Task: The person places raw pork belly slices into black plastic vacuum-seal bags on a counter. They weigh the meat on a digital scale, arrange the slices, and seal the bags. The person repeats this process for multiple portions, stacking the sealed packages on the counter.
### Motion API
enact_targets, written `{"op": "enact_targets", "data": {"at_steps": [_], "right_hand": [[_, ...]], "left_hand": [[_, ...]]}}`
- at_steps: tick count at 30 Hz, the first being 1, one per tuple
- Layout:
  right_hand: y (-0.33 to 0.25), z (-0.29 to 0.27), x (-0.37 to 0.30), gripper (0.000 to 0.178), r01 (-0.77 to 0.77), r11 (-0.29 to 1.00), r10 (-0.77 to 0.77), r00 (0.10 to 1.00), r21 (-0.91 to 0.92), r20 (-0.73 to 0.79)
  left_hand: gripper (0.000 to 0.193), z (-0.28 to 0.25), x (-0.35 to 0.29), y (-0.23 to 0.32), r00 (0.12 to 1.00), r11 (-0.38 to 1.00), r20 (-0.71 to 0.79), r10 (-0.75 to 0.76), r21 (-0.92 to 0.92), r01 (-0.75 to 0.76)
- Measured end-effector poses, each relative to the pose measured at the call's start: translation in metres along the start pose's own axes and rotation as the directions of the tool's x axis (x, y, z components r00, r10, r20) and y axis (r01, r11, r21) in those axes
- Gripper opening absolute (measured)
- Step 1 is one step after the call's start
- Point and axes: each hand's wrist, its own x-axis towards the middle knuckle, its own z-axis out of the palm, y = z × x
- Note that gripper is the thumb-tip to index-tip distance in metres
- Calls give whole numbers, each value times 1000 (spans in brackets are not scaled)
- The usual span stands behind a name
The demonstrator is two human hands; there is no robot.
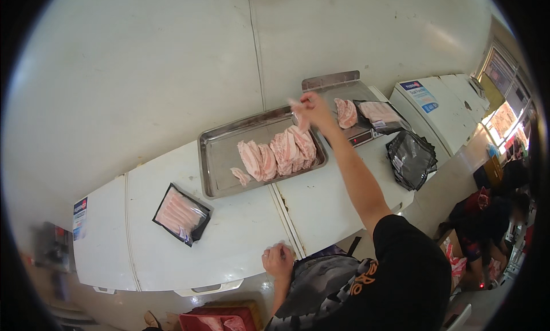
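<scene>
My right hand (314, 109) is over the tray's far right corner, its fingers pinching a pale slice of meat that is blurred. Below it, a pile of pink and white sliced pork belly (281, 154) lies in the right half of a steel tray (209, 185). To the right, a slice of pork belly (345, 113) lies on a scale (326, 93) with a lit red display. A black-backed pack of meat (379, 113) is beside that slice. At the near edge of the white lid rests my left hand (278, 260), fingers curled; what they hold, if anything, is hidden.
Another sealed meat pack (179, 213) lies left of the tray on the white chest freezer (154, 256). Several black plastic bags (411, 159) are stacked at the right. A red crate (186, 322) with meat stands below the near edge. Another person (478, 216) is at far right.
</scene>
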Motion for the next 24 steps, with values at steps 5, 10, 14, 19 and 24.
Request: {"op": "enact_targets", "data": {"at_steps": [5, 10, 14, 19, 24], "right_hand": [[-24, -105, 14, 45, -28, 905, -97, 958, -425, -270], [4, -100, -21, 34, -38, 473, -424, 866, -880, -265], [30, -20, -46, 25, 341, 632, -439, 897, -696, 41], [43, 79, -63, 34, 333, 494, -193, 943, -803, 271], [59, 120, -45, 57, 268, 199, 205, 929, -942, 308]], "left_hand": [[15, -2, -1, 1, 999, 1000, 48, -8, -13, 9], [15, -2, 1, 0, 998, 999, 29, 47, -12, -47], [16, -1, 1, -1, 998, 997, 28, 61, -48, -60], [14, 2, -1, -4, 997, 995, -13, 74, -72, -75], [13, 3, -2, -4, 999, 998, -16, 29, -53, -30]]}}
